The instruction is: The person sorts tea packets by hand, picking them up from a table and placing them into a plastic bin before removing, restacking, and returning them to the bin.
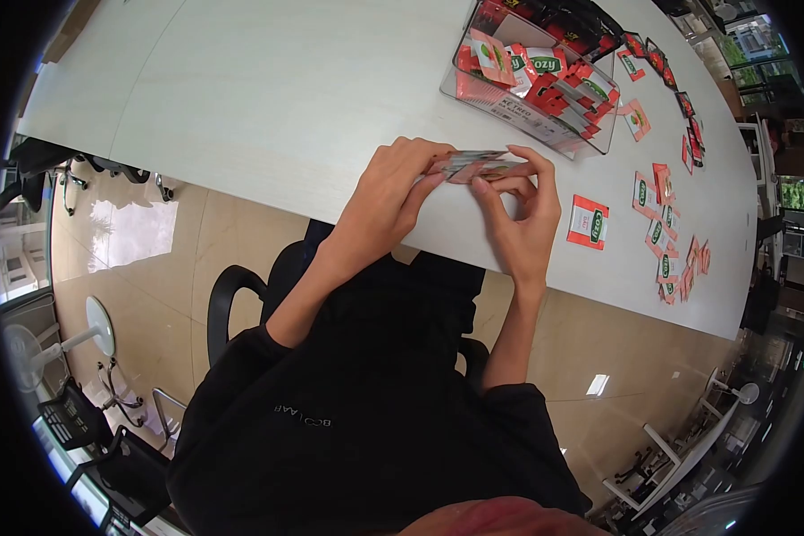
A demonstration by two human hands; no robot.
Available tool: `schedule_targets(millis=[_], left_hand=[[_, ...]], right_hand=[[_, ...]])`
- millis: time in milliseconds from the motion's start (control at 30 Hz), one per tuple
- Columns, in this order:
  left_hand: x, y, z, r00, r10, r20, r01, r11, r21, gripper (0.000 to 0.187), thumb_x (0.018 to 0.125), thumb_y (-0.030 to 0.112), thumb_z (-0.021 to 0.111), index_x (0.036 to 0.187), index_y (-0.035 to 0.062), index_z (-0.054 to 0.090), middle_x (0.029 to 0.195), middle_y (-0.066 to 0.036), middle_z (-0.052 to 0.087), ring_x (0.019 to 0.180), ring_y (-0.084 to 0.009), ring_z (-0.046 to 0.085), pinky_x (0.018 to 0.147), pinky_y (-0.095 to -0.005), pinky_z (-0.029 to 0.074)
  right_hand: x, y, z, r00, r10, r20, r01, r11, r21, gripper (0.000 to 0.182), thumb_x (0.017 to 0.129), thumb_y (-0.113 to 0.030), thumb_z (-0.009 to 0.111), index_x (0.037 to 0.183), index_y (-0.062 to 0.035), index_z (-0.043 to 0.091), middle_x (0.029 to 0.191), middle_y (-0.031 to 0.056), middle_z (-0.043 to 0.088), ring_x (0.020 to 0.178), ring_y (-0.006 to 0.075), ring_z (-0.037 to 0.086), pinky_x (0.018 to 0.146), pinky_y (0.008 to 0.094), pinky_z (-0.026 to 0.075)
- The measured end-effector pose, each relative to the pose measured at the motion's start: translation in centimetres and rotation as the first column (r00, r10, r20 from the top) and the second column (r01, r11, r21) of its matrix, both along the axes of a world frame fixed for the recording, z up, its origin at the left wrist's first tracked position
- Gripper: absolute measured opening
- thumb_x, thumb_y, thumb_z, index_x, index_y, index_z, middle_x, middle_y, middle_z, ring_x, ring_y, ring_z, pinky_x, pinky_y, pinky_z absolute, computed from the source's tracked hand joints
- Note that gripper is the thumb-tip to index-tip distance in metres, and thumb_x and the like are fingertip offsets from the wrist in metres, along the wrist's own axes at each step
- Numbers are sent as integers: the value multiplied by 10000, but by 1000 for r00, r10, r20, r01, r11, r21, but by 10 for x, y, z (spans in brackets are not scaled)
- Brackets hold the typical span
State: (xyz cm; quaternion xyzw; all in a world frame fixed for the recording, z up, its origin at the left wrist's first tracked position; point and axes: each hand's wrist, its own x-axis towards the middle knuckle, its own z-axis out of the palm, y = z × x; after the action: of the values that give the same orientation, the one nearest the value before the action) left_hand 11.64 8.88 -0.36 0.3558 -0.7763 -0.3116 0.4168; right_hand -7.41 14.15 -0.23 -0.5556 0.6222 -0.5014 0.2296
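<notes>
Between my two hands, over the table's near edge, is a small stack of sachets (481,167). My left hand (393,192) is closed on the left end of the stack, thumb below and fingers behind. My right hand (523,210) pinches its right end, with the thumb at the lower edge and the index finger over the top. Just beyond the hands stands a clear plastic box (509,119) holding many red and white sachets (554,85) and some black packets (581,27). A single red and white sachet (589,222) lies flat to the right of my right hand.
Several loose sachets (659,214) are spread in a cluster on the right of the white table (268,98). Dark red packets (685,105) form a line behind them. A black chair (232,290) is under me; fans and other chairs stand at the left.
</notes>
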Motion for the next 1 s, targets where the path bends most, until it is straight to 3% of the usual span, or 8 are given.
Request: schedule_targets(millis=[167,267,333,533,700,800,867,1000], left_hand=[[1,-1,-3,986,-136,97,146,984,-98,419,926,-22,616,1337,57,610,1125,-94,679,1023,-286,617,957,-382,436],[-1,1,3,966,-149,210,177,976,-124,455,923,-3,612,1372,67,587,1219,-86,662,1096,-291,591,972,-394,441],[-4,6,5,963,-137,232,172,975,-137,485,918,1,612,1396,66,566,1252,-89,644,1119,-290,577,983,-401,441],[-6,11,6,947,-124,295,171,976,-137,547,907,5,609,1444,43,511,1320,-106,592,1142,-297,548,1002,-419,453],[-3,10,4,926,-133,352,195,970,-145,542,897,-7,613,1429,27,512,1305,-115,589,1118,-306,544,980,-416,470],[-2,8,4,947,-147,284,189,974,-124,500,884,-45,603,1377,15,541,1260,-117,606,1093,-309,557,949,-417,477],[1,5,1,980,-142,138,154,985,-76,413,878,-82,587,1281,7,603,1163,-116,641,1033,-315,580,894,-409,489],[-2,5,6,997,-78,6,78,995,-62,332,881,-99,583,1192,-6,653,1063,-124,662,955,-315,603,837,-392,502]], right_hand=[[2,0,11,998,37,-54,-34,998,58,466,777,-11,847,1204,-66,666,1070,81,577,905,194,676,808,327,524],[3,-2,8,994,23,-105,-28,998,-49,430,753,9,844,1142,-54,672,1151,82,542,940,213,663,804,339,530],[3,-1,8,967,8,-255,-39,992,-116,405,736,20,836,1096,-44,662,1085,82,557,943,241,658,799,349,536],[4,5,10,968,53,-246,-63,997,-34,407,727,36,804,1091,-67,655,982,78,571,834,255,666,717,363,549],[2,5,7,947,112,-302,-146,985,-91,454,703,46,798,1115,-72,647,966,91,550,797,290,656,690,379,548],[0,5,6,924,192,-330,-232,969,-86,482,746,28,807,1178,-56,613,987,99,557,804,258,669,706,360,552],[2,6,1,956,231,-183,-252,963,-96,489,818,-1,800,1247,-26,567,1058,114,582,802,221,680,725,334,552],[5,5,1,966,238,-104,-250,961,-121,489,883,-16,766,1312,-9,531,1135,129,597,795,183,683,759,323,544]])
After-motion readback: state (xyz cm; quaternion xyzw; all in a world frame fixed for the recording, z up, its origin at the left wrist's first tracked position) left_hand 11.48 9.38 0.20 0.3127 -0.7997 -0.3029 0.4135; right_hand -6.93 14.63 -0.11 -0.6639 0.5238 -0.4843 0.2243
